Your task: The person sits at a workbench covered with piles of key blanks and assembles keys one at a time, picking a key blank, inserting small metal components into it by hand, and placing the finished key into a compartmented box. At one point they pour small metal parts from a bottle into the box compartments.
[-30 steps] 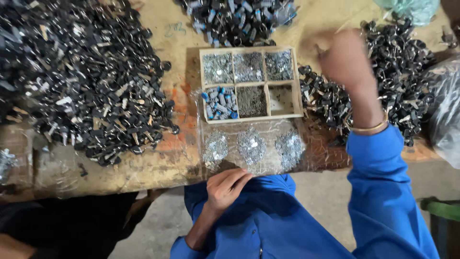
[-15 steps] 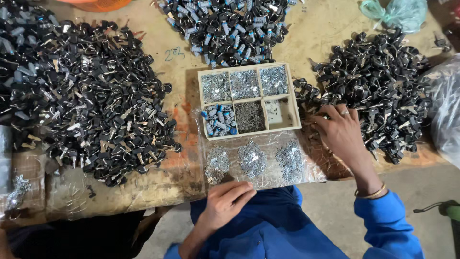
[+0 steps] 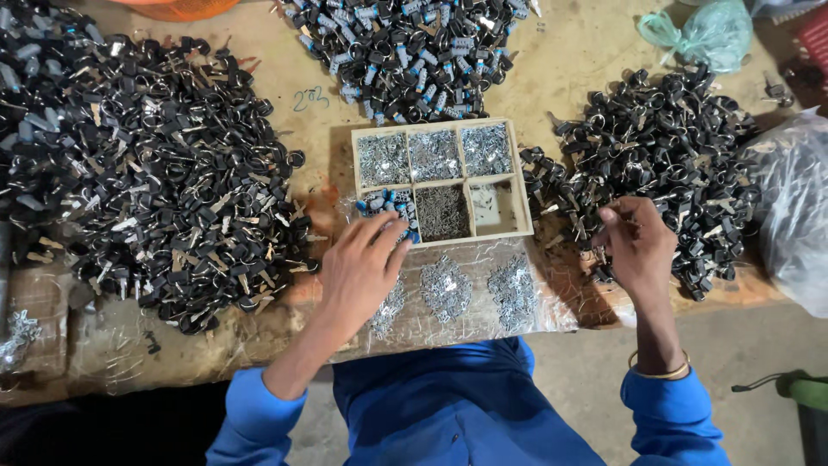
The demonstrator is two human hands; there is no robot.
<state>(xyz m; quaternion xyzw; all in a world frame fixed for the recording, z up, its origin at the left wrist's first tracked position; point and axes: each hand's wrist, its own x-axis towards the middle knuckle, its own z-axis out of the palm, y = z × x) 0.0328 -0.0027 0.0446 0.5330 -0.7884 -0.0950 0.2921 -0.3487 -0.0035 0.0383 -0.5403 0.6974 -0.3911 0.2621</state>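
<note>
The left hand (image 3: 362, 269) lies palm down with its fingers (image 3: 390, 231) spread loosely, their tips at the lower-left compartment of the wooden divided tray (image 3: 517, 185), over the small blue-and-silver parts (image 3: 379, 204) there; whether they pinch one I cannot tell. The right hand (image 3: 636, 246) has its fingers (image 3: 614, 216) curled narrow at the near edge of the right-hand pile of black keys (image 3: 664, 147), seemingly pinching a small piece. Below both sets of fingers, three heaps of small silver parts (image 3: 446, 289) lie on clear plastic sheet (image 3: 552, 302).

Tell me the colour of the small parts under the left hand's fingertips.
Blue, mixed with silvery metal, in the wooden tray's lower-left compartment, beneath the left hand; head view.
</note>
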